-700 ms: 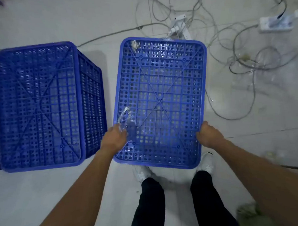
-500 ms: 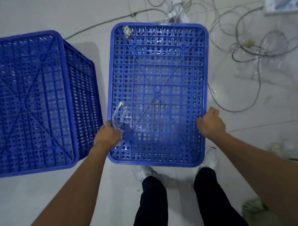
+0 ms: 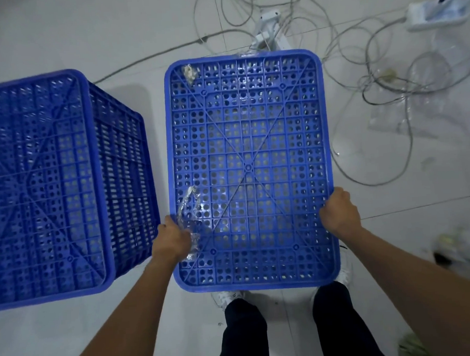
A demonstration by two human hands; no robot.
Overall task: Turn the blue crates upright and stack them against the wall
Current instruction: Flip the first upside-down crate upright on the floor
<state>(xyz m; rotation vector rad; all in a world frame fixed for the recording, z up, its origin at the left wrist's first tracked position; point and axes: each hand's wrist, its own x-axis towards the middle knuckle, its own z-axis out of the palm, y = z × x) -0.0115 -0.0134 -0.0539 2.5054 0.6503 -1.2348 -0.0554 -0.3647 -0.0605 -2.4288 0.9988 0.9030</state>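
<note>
A blue perforated crate (image 3: pixel 248 139) lies upside down right in front of me, its gridded bottom facing up. My left hand (image 3: pixel 172 241) grips its left edge near the front, and my right hand (image 3: pixel 339 212) grips the right edge. A scrap of clear plastic film (image 3: pixel 188 209) clings to the bottom by my left hand. A second blue crate (image 3: pixel 53 185), also bottom up, stands on the floor to the left, apart from the first.
Tangled white cables (image 3: pixel 372 72) and a power strip (image 3: pixel 436 13) lie on the grey floor beyond and right of the held crate. A white bracket (image 3: pixel 269 28) sits just behind it. My legs and shoes (image 3: pixel 231 296) are under its front edge.
The held crate has come up closer to the camera and looks larger. My hands keep their grip on its two sides. The left crate has shifted leftward in view.
</note>
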